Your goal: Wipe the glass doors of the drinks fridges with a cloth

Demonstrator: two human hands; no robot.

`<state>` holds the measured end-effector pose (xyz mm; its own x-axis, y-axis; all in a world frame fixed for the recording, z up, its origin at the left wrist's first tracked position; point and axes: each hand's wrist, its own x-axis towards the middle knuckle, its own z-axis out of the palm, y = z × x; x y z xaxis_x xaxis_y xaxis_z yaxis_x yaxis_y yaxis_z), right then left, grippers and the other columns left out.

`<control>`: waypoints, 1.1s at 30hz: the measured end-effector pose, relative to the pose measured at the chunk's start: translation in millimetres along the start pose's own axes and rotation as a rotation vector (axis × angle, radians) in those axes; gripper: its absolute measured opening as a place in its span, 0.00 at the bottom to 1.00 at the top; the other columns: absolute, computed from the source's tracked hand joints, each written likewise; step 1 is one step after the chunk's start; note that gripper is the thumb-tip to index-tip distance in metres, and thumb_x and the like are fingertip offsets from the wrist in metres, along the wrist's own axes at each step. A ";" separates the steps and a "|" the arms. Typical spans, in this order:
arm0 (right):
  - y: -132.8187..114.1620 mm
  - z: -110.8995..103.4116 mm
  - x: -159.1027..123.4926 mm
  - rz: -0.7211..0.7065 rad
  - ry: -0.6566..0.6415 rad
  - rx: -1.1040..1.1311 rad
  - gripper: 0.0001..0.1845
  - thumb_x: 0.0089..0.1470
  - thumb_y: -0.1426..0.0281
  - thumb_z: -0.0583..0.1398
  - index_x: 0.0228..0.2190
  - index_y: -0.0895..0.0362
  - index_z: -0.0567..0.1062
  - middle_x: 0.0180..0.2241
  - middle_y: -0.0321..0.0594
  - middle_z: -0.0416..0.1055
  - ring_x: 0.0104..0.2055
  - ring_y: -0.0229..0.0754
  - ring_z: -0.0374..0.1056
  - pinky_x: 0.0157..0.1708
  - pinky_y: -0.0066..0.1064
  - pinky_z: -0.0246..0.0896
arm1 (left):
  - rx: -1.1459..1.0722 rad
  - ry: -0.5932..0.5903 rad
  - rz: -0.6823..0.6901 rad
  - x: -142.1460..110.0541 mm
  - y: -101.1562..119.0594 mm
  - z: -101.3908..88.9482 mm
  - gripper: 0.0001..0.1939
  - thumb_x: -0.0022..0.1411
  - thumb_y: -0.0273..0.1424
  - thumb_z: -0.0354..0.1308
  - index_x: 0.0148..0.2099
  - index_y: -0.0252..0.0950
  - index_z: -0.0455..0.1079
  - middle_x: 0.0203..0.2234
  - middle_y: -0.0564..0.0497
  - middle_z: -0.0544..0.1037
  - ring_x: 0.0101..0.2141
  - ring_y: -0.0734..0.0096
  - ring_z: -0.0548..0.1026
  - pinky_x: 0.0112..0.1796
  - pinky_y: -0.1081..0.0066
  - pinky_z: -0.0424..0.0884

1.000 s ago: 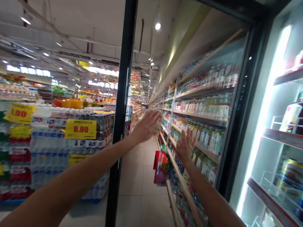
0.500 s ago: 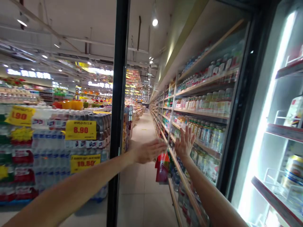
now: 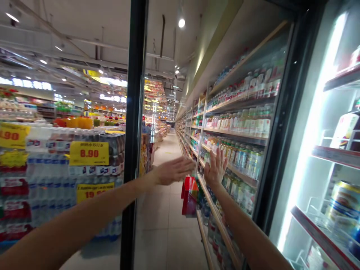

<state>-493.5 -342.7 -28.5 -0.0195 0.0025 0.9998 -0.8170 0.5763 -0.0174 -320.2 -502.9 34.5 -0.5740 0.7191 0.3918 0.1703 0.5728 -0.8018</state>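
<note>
A glass cooler door [image 3: 157, 210] with a black frame stands swung out in front of me. My left hand [image 3: 176, 170] is open, its fingers stretched out flat toward the right, with the forearm passing across the black door edge [image 3: 132, 123]. To its right, my right hand [image 3: 216, 168] is raised with the palm forward and the fingers apart. Nothing is held in either hand. Both hands are in front of the glass; whether they touch it I cannot tell. Shelves of bottled drinks [image 3: 247, 123] appear in the glass behind my right hand.
At the right are lit cooler shelves [image 3: 337, 156] with cartons and a large can [image 3: 341, 202]. Stacked packs of bottles [image 3: 53, 180] with yellow price signs [image 3: 89, 153] stand at the left. A tiled aisle floor [image 3: 165, 146] and a red box-like object [image 3: 189, 197] show through the door.
The view has shifted slightly, so the door frame and price signs sit further left. Both hands keep nearly the same pose, a little further left in the picture.
</note>
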 end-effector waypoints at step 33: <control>1.5 3.5 -1.7 -0.022 0.039 -0.008 0.28 0.56 0.68 0.49 0.59 0.54 0.55 0.62 0.48 0.50 0.66 0.49 0.41 0.60 0.51 0.37 | 0.040 -0.038 0.071 -29.3 -6.9 -5.8 0.21 0.65 0.34 0.46 0.59 0.36 0.59 0.61 0.48 0.56 0.63 0.67 0.47 0.62 0.60 0.45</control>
<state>-496.7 -344.7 -30.2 0.0213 0.0212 0.9995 -0.8125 0.5829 0.0049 -299.9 -525.6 31.1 -0.5915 0.7414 0.3170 0.1798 0.5046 -0.8444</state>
